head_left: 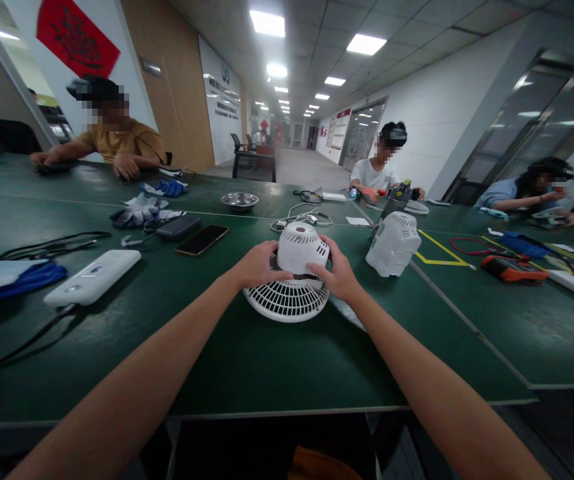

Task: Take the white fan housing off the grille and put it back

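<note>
A white fan motor housing [297,251], rounded and slotted with vents, sits above a round white fan grille [287,301] on the green table. My left hand [261,265] grips the housing from its left side, the thumb along its lower front edge. On the opposite side my right hand [337,272] curls round the same housing, thumb on its front. Both hands are closed on it. Part of a pale flat thing [347,313] shows under my right wrist; its kind is unclear. Whether housing and grille are joined is hidden.
Right of my hands stands a white plastic casing [394,244]. To the left lie a phone [202,240], a white power bank [93,277] and gloves [139,212]. A metal bowl [239,201] and cables [303,218] are farther back. Several people sit around the table.
</note>
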Demonstrator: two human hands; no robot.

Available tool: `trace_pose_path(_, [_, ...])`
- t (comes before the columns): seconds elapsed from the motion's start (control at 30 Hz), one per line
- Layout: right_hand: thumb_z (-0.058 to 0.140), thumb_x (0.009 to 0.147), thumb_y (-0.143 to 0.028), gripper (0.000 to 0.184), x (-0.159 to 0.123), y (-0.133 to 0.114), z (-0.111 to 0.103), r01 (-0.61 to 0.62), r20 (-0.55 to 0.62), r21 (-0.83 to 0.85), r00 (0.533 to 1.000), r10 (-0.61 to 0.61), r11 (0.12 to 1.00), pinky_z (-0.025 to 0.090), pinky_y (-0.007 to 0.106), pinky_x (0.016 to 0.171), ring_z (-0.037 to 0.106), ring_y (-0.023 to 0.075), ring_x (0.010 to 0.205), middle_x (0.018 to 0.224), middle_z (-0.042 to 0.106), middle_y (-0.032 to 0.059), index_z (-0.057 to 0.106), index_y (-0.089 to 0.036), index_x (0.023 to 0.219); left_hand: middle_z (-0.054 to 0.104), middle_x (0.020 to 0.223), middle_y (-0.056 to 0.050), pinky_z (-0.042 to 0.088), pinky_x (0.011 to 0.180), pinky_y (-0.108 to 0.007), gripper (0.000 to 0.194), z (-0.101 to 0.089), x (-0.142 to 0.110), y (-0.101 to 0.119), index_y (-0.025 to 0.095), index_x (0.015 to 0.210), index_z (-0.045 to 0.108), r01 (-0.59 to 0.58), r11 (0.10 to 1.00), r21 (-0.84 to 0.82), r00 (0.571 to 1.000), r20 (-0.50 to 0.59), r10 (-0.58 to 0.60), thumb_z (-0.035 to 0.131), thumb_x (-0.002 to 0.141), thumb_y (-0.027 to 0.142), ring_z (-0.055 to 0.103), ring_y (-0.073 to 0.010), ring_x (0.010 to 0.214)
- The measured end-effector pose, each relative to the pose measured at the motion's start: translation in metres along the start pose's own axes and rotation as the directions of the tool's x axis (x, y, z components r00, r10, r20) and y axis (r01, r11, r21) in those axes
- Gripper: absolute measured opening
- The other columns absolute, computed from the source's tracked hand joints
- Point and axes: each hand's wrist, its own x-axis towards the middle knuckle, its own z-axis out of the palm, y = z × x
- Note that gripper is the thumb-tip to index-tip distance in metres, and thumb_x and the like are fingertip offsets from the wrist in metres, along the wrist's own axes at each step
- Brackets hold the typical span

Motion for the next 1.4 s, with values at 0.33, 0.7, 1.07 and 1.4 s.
trace_pose_path(0.33, [0.072,0.078,-0.04,0.075,-0.001,0.005,-0.005,0.033,0.028,-0.053,0.999,-0.031,0.998,0.051,0.052,0.093,0.064,0.0285,0.098,0.111,0.064,0.0075,0.032,-0.027,0.14,0.063,0.126,-0.017,0.052,0.086,-0.045,0.07,0.0,0.001,0.007,0.016,0.131,0.054,-0.021,1.0,-0.023,1.0,0.001,0.021,0.068,0.077,0.058,0.062,-0.0309,0.11])
trace_pose_path(0.7, [0.075,0.075,-0.042,0.084,0.001,-0.006,-0.007,0.097,0.072,-0.196,0.994,-0.084,0.976,0.038,0.056,0.109,0.051,0.0349,0.13,0.145,0.051,0.0136,0.035,-0.024,0.147,0.066,0.123,-0.015,0.053,0.083,-0.045,0.068,0.006,0.004,0.005,0.017,0.125,0.057,-0.025,0.998,-0.056,0.999,-0.026,0.023,0.073,0.072,0.058,0.065,-0.0298,0.104])
trace_pose_path(1.07, [0.077,0.075,-0.047,0.076,0.002,-0.008,-0.013,0.016,0.115,-0.121,0.993,-0.002,0.993,0.047,0.051,0.101,0.062,0.0321,0.117,0.13,0.064,0.0123,0.046,-0.02,0.14,0.065,0.115,-0.015,0.051,0.082,-0.044,0.068,0.006,0.005,0.001,0.016,0.119,0.059,0.004,1.0,0.028,1.0,0.01,-0.005,0.068,0.073,0.065,0.063,-0.0304,0.101])
trace_pose_path(1.4, [0.079,0.073,-0.049,0.075,0.002,-0.011,-0.016,0.02,0.124,-0.111,0.992,-0.007,0.994,0.05,0.052,0.097,0.065,0.0317,0.111,0.128,0.066,0.009,0.051,-0.024,0.139,0.063,0.116,-0.013,0.05,0.081,-0.042,0.067,0.0,0.005,0.001,0.018,0.119,0.06,-0.026,0.999,0.02,0.999,0.032,0.025,0.07,0.071,0.064,0.061,-0.0287,0.1])
